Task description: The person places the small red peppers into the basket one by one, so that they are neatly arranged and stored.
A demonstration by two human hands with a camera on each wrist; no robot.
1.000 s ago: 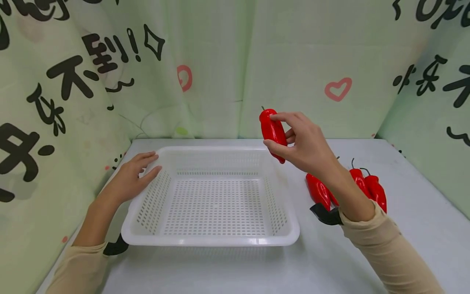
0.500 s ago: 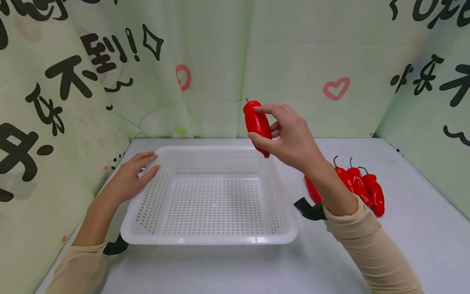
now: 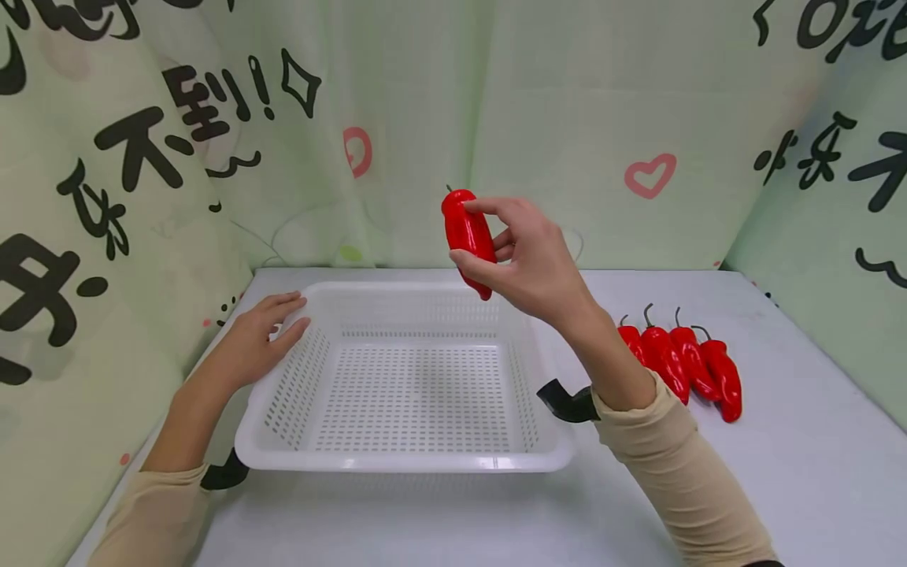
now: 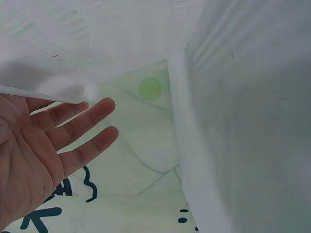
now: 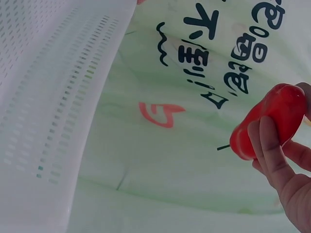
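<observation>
A glossy red pepper (image 3: 468,232) with a short dark stem hangs above the far rim of a white perforated plastic basket (image 3: 404,463). My right hand (image 3: 520,256) pinches it between thumb and fingers, stem end up. In the right wrist view the same pepper (image 5: 272,116) shows at the right, with the fingers along its side. My left hand (image 3: 251,339) rests at the basket's left rim with its fingers extended. From the left wrist view, that hand (image 4: 53,141) shows straight, spread fingers beside the rim. No pepper lies inside the basket.
Several more red peppers (image 3: 666,358) lie in a row on the white table (image 3: 794,441), right of the basket, partly behind my right forearm. A pale green curtain (image 3: 567,94) with black lettering encloses the back and sides.
My right hand has carried the pepper leftward and slightly up, from beyond the basket's right corner to above its far rim. The left hand stays at the left rim.
</observation>
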